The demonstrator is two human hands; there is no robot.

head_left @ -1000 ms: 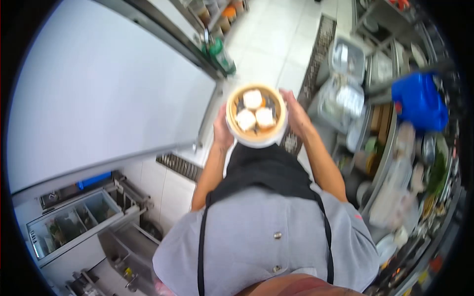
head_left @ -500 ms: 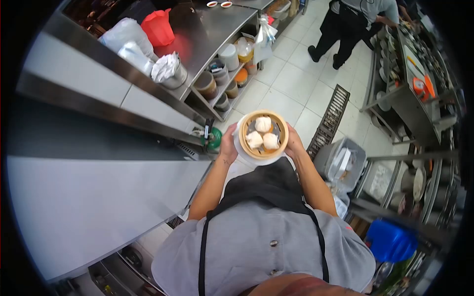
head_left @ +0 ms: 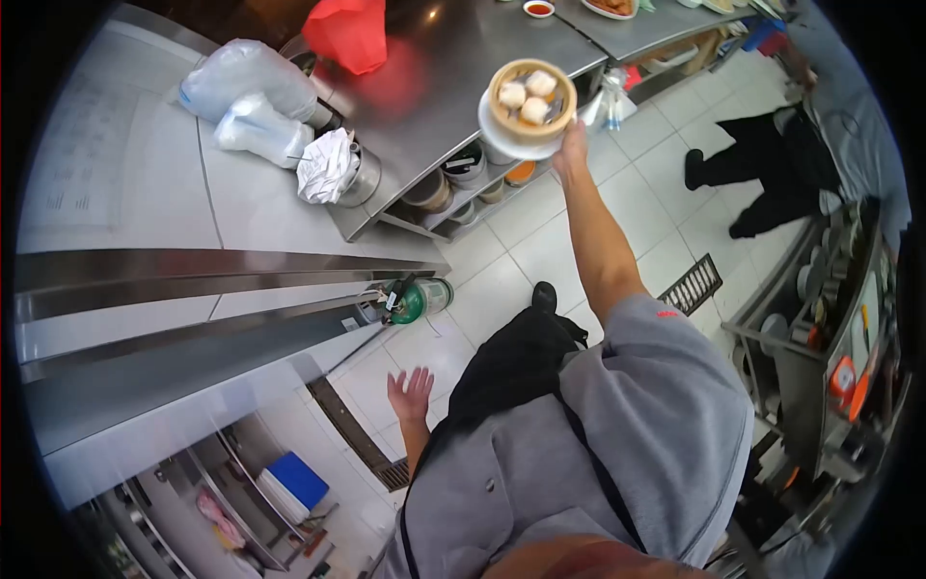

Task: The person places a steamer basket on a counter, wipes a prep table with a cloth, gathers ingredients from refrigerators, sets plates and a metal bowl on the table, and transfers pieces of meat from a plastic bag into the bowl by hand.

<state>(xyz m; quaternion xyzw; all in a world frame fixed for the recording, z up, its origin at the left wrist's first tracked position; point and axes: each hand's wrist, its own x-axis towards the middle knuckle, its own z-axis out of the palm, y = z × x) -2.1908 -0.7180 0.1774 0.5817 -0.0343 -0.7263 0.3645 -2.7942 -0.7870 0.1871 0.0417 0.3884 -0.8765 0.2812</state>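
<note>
In my outstretched right hand [head_left: 573, 151] is a white plate [head_left: 516, 146], gripped by its near right edge. On that plate rests a round bamboo steamer basket [head_left: 571, 96] with three pale buns [head_left: 533, 110] inside. Plate and basket are over the front edge of the steel counter [head_left: 453, 72]. My left hand [head_left: 413, 394] hangs low at my side with its fingers spread and nothing in it; below and around it is the tiled floor.
A red bag [head_left: 349, 35], plastic-wrapped bundles [head_left: 253, 82] and a metal pot [head_left: 363, 179] stand at the counter's left. A sauce dish [head_left: 538, 9] sits farther back. Tubs [head_left: 430, 192] fill the shelf below. A green cylinder [head_left: 422, 301] is on the floor. Another person [head_left: 801, 154] stands at right.
My left hand has let go of the plate and dropped to my side. My right hand has carried plate and basket forward to the counter's edge. My body has turned and moved closer to the counter.
</note>
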